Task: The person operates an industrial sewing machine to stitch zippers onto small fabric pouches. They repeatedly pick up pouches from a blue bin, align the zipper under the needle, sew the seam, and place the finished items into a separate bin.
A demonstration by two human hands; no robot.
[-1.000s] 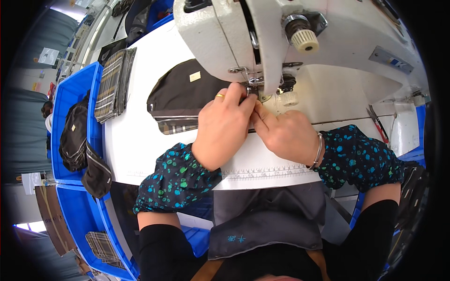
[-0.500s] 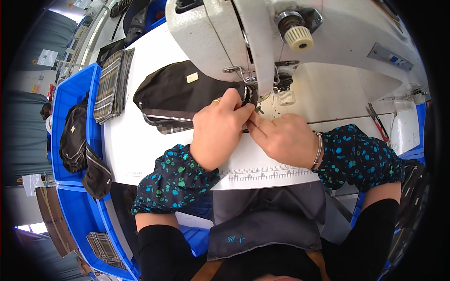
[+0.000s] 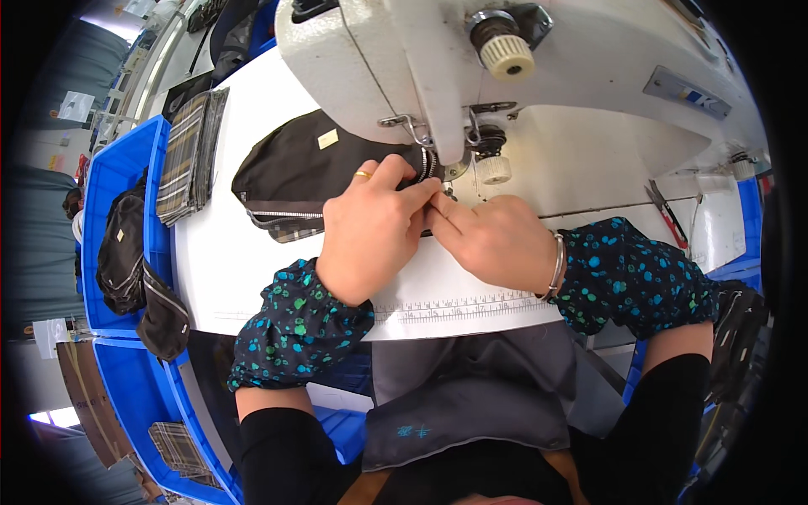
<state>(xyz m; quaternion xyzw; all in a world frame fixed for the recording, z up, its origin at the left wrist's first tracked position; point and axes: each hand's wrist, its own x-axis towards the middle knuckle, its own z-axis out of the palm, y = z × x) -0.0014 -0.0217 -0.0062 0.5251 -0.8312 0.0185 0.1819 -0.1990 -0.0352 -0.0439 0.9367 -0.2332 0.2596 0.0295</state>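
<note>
A dark fabric pouch (image 3: 286,168) with a pale label, zippers and some plaid cloth lies on the white worktable, its right end under the foot of a white sewing machine (image 3: 370,59). A curved zipper (image 3: 426,162) shows beside the foot. My left hand (image 3: 374,231) has bent fingers closed on the pouch's edge just below the foot. My right hand (image 3: 492,240) meets it there, index finger reaching forward and fingertips pressed on that edge; the tips are partly hidden.
Stacked plaid pieces (image 3: 185,156) lie at the table's left. Two blue bins (image 3: 105,202) stand beyond, holding dark pouches (image 3: 119,252) and plaid fabric (image 3: 181,446). Red-handled scissors (image 3: 673,223) lie at the right. A printed ruler (image 3: 454,305) runs along the front edge.
The pouch has shifted left and both hands with it, fingers staying together at the foot; more of the curved zipper shows. The whole view has also shifted slightly.
</note>
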